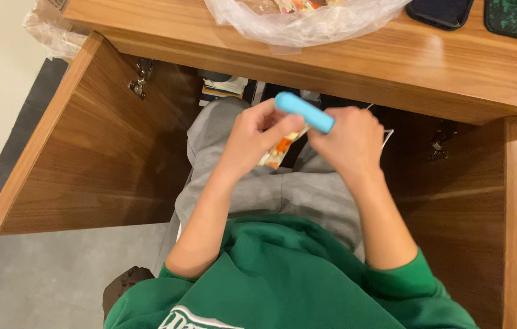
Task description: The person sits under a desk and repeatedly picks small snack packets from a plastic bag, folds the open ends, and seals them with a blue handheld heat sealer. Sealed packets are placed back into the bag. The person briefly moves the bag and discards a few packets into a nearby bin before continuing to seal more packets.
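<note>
Left hand [249, 137], right hand [350, 140], blue tube [304, 111], desk edge [356, 79] close above

Single head-worn view, looking steeply down from above the person's own lap, close to the left hand [252, 137] and right hand [347, 143], facing an open brown wooden cabinet [106, 158] under a wooden tabletop [392, 58], grey floor [57, 268] at lower left.

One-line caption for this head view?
Both hands, left hand and right hand, grip a light-blue plastic cylinder beneath a wooden desk.
</note>
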